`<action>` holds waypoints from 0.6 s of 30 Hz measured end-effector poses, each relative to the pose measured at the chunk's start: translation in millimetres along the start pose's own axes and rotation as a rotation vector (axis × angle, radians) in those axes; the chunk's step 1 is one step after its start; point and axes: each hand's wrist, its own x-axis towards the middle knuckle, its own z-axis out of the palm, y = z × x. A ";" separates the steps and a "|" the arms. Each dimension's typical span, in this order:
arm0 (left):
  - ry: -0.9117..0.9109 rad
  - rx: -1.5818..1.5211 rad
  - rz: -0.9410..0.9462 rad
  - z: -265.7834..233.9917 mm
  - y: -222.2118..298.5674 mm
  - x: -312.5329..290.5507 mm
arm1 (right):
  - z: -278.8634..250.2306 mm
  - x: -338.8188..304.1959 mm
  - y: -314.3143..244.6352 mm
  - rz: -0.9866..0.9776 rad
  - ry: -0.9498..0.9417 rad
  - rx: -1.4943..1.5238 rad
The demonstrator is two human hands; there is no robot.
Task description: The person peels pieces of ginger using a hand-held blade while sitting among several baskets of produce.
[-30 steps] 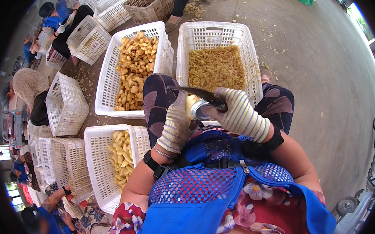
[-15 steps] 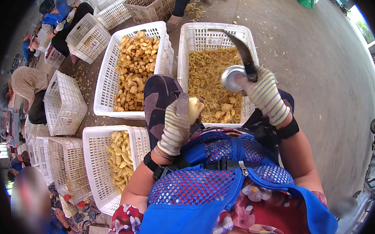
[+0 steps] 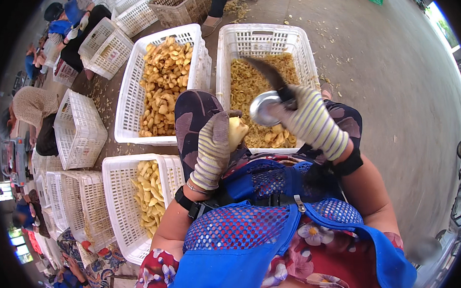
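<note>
My left hand (image 3: 213, 147), in a striped glove, is closed around a pale, partly peeled piece of ginger (image 3: 236, 132) above my lap. Opposite it, my gloved right hand (image 3: 315, 123) grips a knife (image 3: 269, 75) by its dark handle, the curved blade pointing up and left. A round, shiny metal piece (image 3: 256, 107) sits at my right thumb; how it is attached cannot be made out. Beneath both hands stands a white crate (image 3: 309, 48) of ginger peelings (image 3: 242, 78), with a few ginger pieces (image 3: 280, 137) at its near end.
Unpeeled ginger (image 3: 167, 84) fills a white crate (image 3: 127, 110) at front left. Closer on my left, another crate (image 3: 120, 202) holds pale peeled ginger (image 3: 150, 192). More crates (image 3: 81, 128) and several people are farther left. Concrete floor (image 3: 395, 109) stretches to the right.
My right hand has moved left and slightly down with the knife and metal piece, closer to the ginger. My left hand still holds the ginger, shifted slightly.
</note>
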 end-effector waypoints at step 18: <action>-0.105 -0.095 0.174 -1.1 19.0 -13.5 | -3.1 -12.5 -28.0 -0.036 -0.072 0.055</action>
